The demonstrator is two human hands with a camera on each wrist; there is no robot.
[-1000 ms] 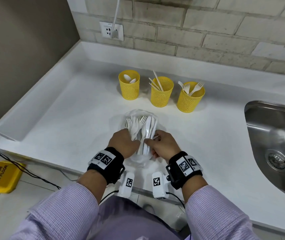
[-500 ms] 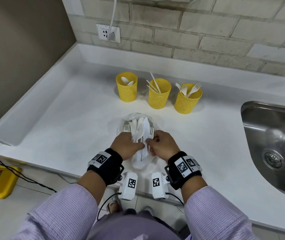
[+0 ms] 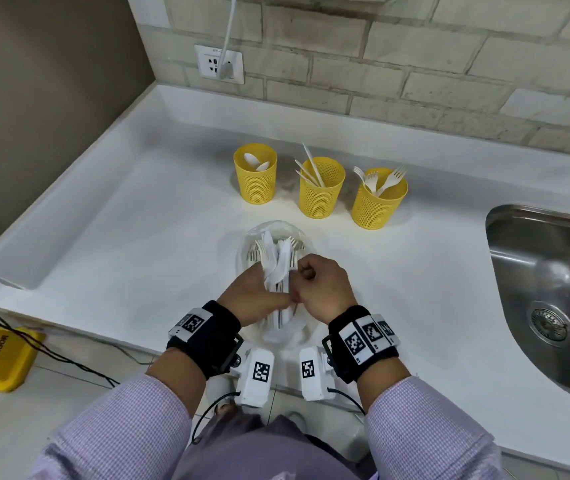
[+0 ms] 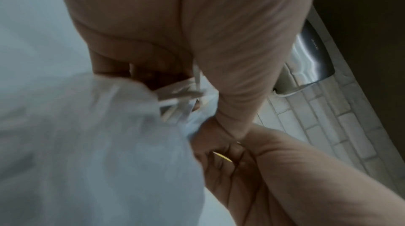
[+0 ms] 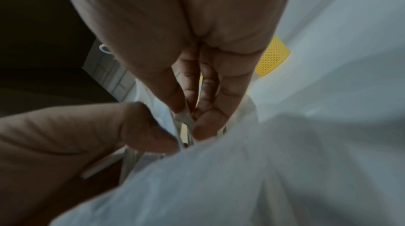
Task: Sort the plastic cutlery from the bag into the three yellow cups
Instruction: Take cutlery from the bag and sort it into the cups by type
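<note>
— Where's the clear plastic bag of white plastic cutlery?
— Near edge of the white tabletop; left hand and right hand both pinch it, three yellow mesh cups beyond.

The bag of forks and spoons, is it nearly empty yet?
Not yet. Each yellow cup holds a few pieces: spoons left, knives middle, forks right. The left hand and right hand both grip cutlery at the bag, which is still full of it.
</note>
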